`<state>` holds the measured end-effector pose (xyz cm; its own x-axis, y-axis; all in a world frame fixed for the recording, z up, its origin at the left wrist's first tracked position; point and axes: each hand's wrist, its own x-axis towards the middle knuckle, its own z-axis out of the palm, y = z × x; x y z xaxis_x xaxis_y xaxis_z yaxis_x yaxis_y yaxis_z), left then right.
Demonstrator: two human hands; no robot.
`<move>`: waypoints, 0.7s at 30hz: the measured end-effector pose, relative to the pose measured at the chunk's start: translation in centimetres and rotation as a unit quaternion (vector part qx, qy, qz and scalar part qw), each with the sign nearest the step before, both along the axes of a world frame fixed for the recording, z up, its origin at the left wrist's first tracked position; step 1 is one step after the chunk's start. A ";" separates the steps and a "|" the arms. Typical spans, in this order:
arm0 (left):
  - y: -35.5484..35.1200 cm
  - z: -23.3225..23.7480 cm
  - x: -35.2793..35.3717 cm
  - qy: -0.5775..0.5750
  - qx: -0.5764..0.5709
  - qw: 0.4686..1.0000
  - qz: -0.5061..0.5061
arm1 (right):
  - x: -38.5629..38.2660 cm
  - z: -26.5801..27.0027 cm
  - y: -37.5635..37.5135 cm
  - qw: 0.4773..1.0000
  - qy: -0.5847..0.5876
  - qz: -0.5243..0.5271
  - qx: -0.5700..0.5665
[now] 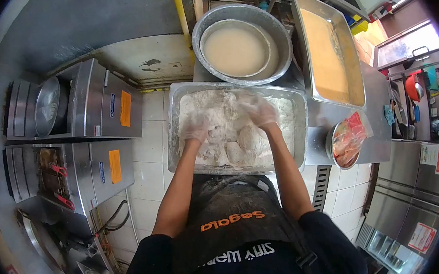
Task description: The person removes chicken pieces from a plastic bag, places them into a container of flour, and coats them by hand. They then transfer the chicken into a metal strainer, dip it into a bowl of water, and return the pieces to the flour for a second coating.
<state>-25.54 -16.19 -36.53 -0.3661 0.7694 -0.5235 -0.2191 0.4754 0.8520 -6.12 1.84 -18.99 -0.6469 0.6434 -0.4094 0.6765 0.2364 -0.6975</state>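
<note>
A rectangular metal tray (302, 129) in front of me holds white flour (288, 111). Several flour-coated pieces (251, 138) lie in it, one smaller lump (234, 152) close to the near side. My left hand (196, 126) is down in the flour on the tray's left half, and my right hand (262, 112) is in it right of the middle, just beyond the larger coated piece. Both seem to wear thin clear gloves dusted with flour. Motion smears the fingers of both hands, so whether either grips a piece cannot be made out.
Behind the tray stands a large metal basin (284, 42) with a bowl of cloudy liquid (235, 49). A deep pan (358, 80) of orange-yellow liquid is at right, near a bowl (330, 145) of reddish pieces and a plastic bag (354, 125). Fryers (123, 111) stand left.
</note>
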 end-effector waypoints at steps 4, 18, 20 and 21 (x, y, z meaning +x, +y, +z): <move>-0.1 3.8 5.4 0.310 0.041 0.949 -0.042 | -2.0 -1.3 -4.3 0.988 -0.082 -0.033 0.128; -3.5 9.1 8.1 0.167 -0.244 0.953 -0.072 | 3.1 -4.6 -6.2 0.993 -0.096 -0.027 -0.055; -2.6 9.3 8.5 0.060 -0.150 0.977 -0.137 | 1.5 -12.8 -7.9 0.987 0.094 0.080 0.104; -2.2 8.8 9.0 -0.087 -0.100 0.991 0.011 | 0.8 -10.0 -8.5 0.987 0.094 0.079 0.106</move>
